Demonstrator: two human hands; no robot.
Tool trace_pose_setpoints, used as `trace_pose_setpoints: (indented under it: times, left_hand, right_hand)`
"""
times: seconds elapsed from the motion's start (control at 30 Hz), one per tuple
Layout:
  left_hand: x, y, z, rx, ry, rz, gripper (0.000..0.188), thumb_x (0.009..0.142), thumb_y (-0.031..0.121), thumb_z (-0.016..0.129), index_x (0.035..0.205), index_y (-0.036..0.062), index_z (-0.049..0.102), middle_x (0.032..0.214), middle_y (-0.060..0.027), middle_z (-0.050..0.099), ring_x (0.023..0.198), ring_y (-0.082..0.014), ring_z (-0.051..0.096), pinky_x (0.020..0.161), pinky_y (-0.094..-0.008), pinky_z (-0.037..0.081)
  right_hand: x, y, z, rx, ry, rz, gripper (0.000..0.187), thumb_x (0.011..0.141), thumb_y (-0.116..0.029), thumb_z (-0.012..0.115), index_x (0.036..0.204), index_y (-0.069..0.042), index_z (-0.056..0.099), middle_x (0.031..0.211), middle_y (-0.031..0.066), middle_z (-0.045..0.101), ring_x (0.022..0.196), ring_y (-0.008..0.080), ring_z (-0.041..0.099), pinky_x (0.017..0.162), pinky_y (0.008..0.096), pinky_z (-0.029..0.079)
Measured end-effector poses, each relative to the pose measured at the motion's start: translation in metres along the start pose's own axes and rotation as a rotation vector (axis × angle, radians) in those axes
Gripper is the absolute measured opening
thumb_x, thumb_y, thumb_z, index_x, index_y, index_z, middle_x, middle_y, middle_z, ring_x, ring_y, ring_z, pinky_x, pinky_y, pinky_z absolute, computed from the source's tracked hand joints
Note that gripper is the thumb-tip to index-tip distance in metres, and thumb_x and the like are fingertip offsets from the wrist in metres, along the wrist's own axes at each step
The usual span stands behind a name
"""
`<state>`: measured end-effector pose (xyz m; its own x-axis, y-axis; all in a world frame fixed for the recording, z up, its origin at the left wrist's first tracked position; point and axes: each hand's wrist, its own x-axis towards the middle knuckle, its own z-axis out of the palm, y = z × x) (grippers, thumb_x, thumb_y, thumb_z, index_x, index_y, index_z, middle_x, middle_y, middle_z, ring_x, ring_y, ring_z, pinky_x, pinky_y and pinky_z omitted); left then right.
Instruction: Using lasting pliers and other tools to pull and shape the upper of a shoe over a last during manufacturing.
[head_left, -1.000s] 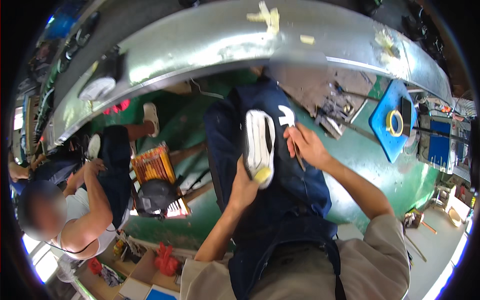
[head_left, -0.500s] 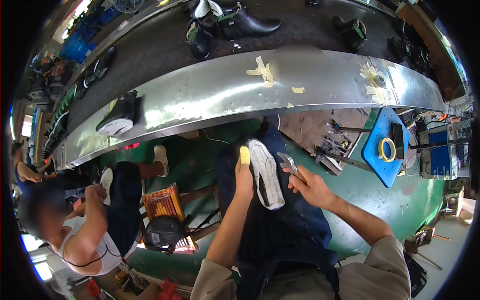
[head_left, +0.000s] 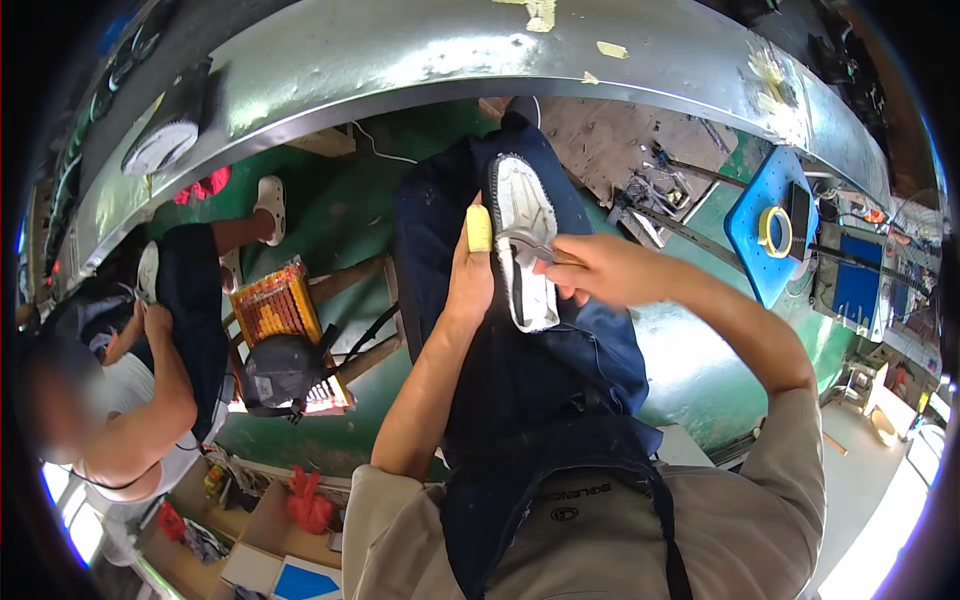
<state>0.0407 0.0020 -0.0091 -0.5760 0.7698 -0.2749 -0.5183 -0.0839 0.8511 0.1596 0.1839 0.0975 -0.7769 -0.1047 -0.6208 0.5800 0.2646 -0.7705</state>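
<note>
In my lap, over a dark blue apron (head_left: 600,350), rests a shoe upper (head_left: 525,200) with its white underside facing up and a dark edge along its left side. My left hand (head_left: 470,270) grips the shoe's left edge, with a yellow cover on the thumb; most of its fingers are hidden beneath. Closed around the handles of metal pincers (head_left: 525,245), my right hand (head_left: 600,270) comes in from the right. The pincers' head lies against the middle of the underside. Whether the jaws grip anything cannot be made out.
A metal-edged bench (head_left: 400,65) runs across the front, with a dark boot (head_left: 165,130) on its left part. A blue stool (head_left: 770,225) at the right bears a tape roll (head_left: 774,231). At the left sits a person (head_left: 150,390) handling another shoe, near a beaded seat (head_left: 275,315).
My right hand has brought the pincers leftward onto the shoe's underside. The view has tilted down, so the bench sits higher in the picture. My left hand keeps its hold.
</note>
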Motion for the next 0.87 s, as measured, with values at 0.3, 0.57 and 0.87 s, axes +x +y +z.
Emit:
trace_pose_setpoints:
  times: [0.3,0.57,0.87]
  left_hand:
    - [-0.016,-0.020,-0.028,0.169,-0.047,0.090,0.060,0.113,0.035,0.038,0.162,0.0024,0.026,0.161,-0.0125,0.040,0.147,-0.0218,0.039,0.122,-0.0340,0.028]
    - [-0.009,-0.011,-0.019,0.221,-0.099,0.223,0.073,0.110,0.046,0.042,0.164,0.0009,0.021,0.166,-0.0145,0.031,0.153,-0.0225,0.031,0.125,-0.0347,0.023]
    - [-0.001,0.018,-0.025,-0.117,-0.114,-0.273,0.095,0.092,0.027,0.077,0.167,0.0162,0.018,0.167,-0.0081,0.031,0.152,-0.0221,0.032,0.125,-0.0374,0.023]
  right_hand:
    - [0.013,-0.006,0.023,-0.555,0.453,-0.174,0.031,0.106,-0.033,0.054,0.101,-0.003,0.050,0.082,0.0202,0.067,0.080,0.0445,0.066,0.067,0.0513,0.050]
    - [0.000,-0.027,0.004,-1.189,0.184,-0.189,0.035,0.105,-0.032,0.056,0.095,0.002,0.059,0.070,0.0170,0.066,0.066,0.0363,0.071,0.058,0.0469,0.054]
    - [0.020,0.022,0.052,-0.710,0.526,-0.054,0.038,0.102,-0.043,0.060,0.095,-0.006,0.056,0.077,0.0142,0.071,0.067,0.0356,0.071,0.060,0.0456,0.056]
